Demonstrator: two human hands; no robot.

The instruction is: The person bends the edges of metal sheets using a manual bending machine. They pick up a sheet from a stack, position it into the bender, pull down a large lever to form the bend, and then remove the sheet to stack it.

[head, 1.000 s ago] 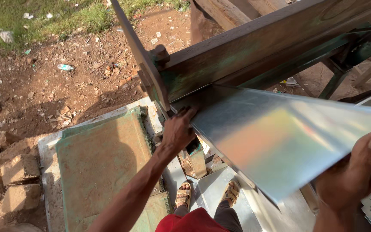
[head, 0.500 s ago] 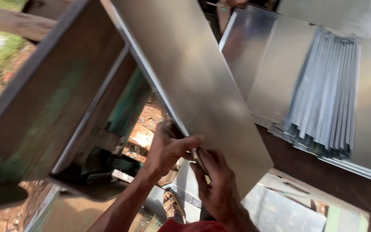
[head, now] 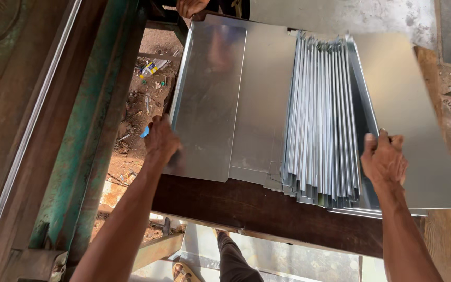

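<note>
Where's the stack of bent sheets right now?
In the head view, the stack of bent sheets stands right of centre on the dark wooden bench, beside the right hand.

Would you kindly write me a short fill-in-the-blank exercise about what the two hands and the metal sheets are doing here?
1. The left hand grips the flat metal sheet at its ____ edge.
2. The right hand holds the ____ sheet of the stack of bent sheets.
3. The sheets lie on a dark ____ table.

Missing words: left; rightmost; wooden
</note>
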